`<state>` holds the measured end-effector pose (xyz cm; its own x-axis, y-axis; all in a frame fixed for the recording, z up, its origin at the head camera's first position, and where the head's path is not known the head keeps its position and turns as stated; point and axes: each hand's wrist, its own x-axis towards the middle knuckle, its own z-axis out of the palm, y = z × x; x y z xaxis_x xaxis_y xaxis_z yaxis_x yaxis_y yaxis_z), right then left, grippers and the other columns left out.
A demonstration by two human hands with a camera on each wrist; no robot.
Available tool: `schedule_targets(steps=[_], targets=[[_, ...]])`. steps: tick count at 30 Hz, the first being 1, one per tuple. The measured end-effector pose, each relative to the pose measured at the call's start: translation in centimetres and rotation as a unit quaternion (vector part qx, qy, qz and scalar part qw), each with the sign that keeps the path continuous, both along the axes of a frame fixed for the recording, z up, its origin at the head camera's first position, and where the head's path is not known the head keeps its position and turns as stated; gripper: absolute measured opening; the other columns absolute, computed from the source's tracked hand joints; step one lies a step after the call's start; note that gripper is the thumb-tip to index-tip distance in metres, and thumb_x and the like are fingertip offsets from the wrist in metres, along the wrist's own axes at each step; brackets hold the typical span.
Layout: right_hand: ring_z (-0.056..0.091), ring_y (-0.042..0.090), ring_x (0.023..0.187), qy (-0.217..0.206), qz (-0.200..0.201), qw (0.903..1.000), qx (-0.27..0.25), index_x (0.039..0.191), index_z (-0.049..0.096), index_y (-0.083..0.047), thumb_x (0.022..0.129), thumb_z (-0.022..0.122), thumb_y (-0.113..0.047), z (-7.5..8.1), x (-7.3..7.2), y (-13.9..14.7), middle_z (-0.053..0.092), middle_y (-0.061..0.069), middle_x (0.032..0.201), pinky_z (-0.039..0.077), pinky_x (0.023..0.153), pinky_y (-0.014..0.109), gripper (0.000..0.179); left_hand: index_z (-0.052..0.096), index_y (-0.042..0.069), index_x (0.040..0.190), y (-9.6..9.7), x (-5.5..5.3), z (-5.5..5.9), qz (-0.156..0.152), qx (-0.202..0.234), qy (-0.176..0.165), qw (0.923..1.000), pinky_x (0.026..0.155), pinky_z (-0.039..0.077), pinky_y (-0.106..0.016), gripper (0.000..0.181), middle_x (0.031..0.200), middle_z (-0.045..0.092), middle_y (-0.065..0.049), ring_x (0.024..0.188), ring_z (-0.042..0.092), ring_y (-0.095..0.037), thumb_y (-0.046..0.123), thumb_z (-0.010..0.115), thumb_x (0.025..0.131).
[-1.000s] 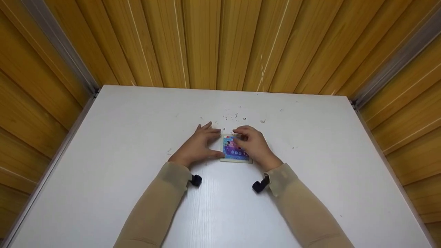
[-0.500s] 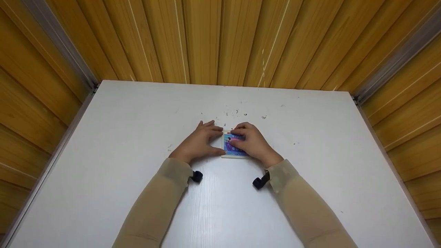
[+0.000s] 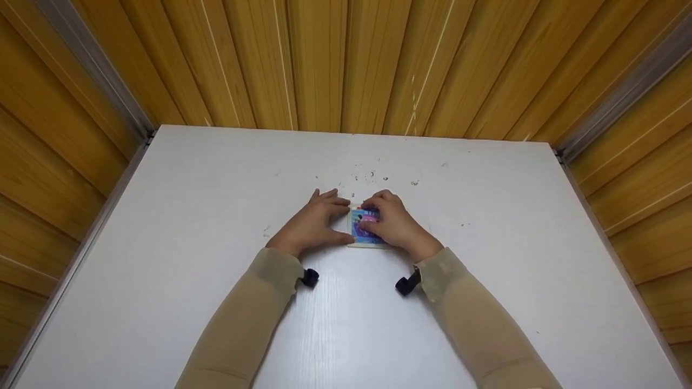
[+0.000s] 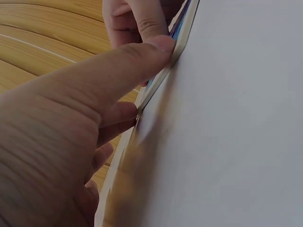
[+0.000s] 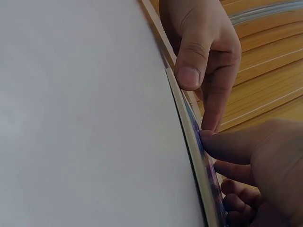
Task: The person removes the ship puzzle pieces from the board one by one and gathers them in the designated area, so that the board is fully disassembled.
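A small square picture board [image 3: 355, 227] with a pale border and a blue, pink and purple picture lies flat on the white table. My left hand [image 3: 316, 224] holds it by its left side, the thumb at the near corner and the index finger at the far corner. Over the right part of the picture is my right hand [image 3: 397, 221], its fingers bent and its thumb tip on the picture. The right wrist view shows the right thumb [image 5: 227, 144] on the picture surface. I cannot tell whether those fingers pinch a separate piece.
The white table [image 3: 216, 178] bears small dark specks [image 3: 372, 174] beyond the board. Yellow wood-look panels [image 3: 319, 65] rise at the back and both sides. Black wrist mounts [image 3: 310, 277] stick out from both cuffs.
My right thumb and fingers have shifted left over the picture, and that hand covers more of its right side. The left hand stays at the board's left corners. The head view has tilted slightly.
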<state>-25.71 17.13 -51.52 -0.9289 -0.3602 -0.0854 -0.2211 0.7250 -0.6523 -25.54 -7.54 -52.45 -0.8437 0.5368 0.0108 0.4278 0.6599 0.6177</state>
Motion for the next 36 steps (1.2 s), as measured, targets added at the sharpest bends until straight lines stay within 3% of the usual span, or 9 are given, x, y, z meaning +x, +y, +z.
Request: schedule_targets(steps=[8,14,19,27,36], targets=[[0.051,0.034,0.136,-0.037,0.045,0.9961,0.067,0.143,0.066,-0.003,0.091,0.087,-0.035,1.6,-0.4,-0.7,0.060,0.016,0.144,0.051,0.121,0.054,0.065,0.072,0.002,0.150,0.0,0.2,0.0,-0.004,-0.008,0.017,0.9998,0.148,0.004,-0.059,0.076,0.164,0.065,-0.009,0.175,0.031,-0.034,0.041,0.097,0.090],[0.054,0.035,0.137,-0.059,0.036,0.9935,0.091,0.143,0.067,-0.001,0.093,0.093,-0.033,2.9,0.0,-1.1,0.063,0.017,0.143,0.052,0.124,0.054,0.064,0.072,0.003,0.150,0.3,0.3,-0.2,-0.003,-0.012,0.015,0.9998,0.148,0.004,-0.058,0.076,0.165,0.065,-0.007,0.176,0.030,-0.033,0.042,0.097,0.090],[0.053,0.035,0.134,-0.066,0.022,0.9932,0.093,0.140,0.068,-0.001,0.092,0.095,-0.029,3.1,0.0,-1.4,0.062,0.017,0.140,0.051,0.122,0.053,0.061,0.072,0.003,0.150,0.4,0.2,-0.2,-0.005,-0.014,0.019,0.9997,0.148,0.004,-0.058,0.075,0.165,0.065,-0.007,0.175,0.031,-0.032,0.040,0.097,0.090],[0.053,0.037,0.135,-0.079,0.032,0.9924,0.088,0.142,0.063,-0.002,0.092,0.094,-0.031,2.4,-0.6,-1.0,0.061,0.019,0.141,0.049,0.125,0.056,0.066,0.072,0.003,0.150,0.3,0.2,-0.2,-0.007,-0.010,0.014,0.9998,0.148,0.004,-0.058,0.075,0.165,0.065,-0.007,0.176,0.030,-0.032,0.041,0.097,0.090],[0.050,0.037,0.135,-0.091,0.032,0.9937,0.057,0.138,0.062,-0.003,0.089,0.096,-0.027,2.4,-1.1,-1.0,0.058,0.018,0.139,0.046,0.124,0.056,0.065,0.071,0.002,0.150,0.1,0.0,0.1,-0.008,-0.008,0.014,0.9998,0.148,0.004,-0.058,0.075,0.165,0.064,-0.008,0.175,0.031,-0.034,0.041,0.097,0.091]])
